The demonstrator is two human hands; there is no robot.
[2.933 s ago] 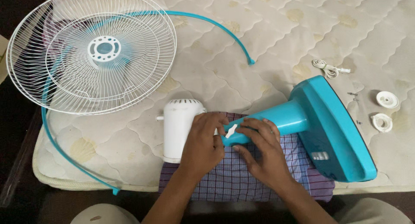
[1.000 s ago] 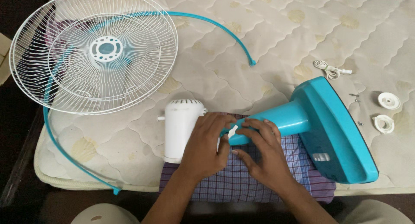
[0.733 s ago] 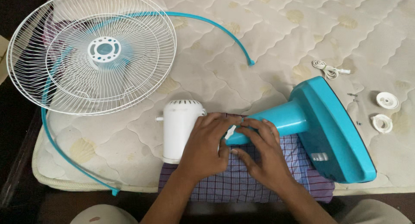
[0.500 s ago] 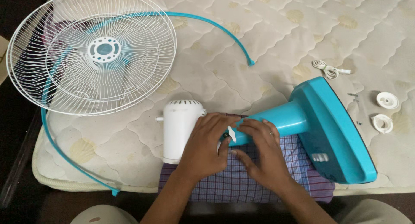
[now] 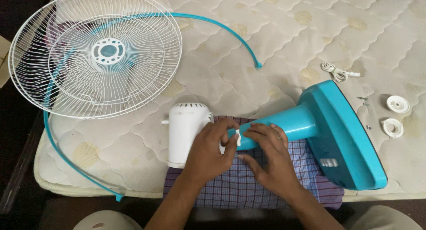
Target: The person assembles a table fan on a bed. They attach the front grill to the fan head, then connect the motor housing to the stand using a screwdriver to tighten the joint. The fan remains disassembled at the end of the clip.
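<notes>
A table fan lies on its side on a mattress. Its white motor housing (image 5: 185, 131) points left and its turquoise neck and base (image 5: 337, 136) extend right. My left hand (image 5: 208, 151) rests over the joint between housing and neck, with thumb and fingers pinching a small white wing knob (image 5: 238, 137). My right hand (image 5: 270, 156) lies on the neck just right of that knob, fingertips touching it. A purple checked cloth (image 5: 239, 185) is spread under the fan and both hands.
Two stacked white wire fan guards (image 5: 95, 54) lie at the upper left, with a turquoise rim band (image 5: 213, 23) curving around them. At the right sit two white round caps (image 5: 395, 116), small screws (image 5: 363, 98) and a coiled white cord (image 5: 337, 71). The mattress edge (image 5: 88, 190) runs along the bottom.
The white wing knob has turned between my fingers, from slanted to nearly upright. Both hands stay at the joint with small finger shifts. The fan has not moved.
</notes>
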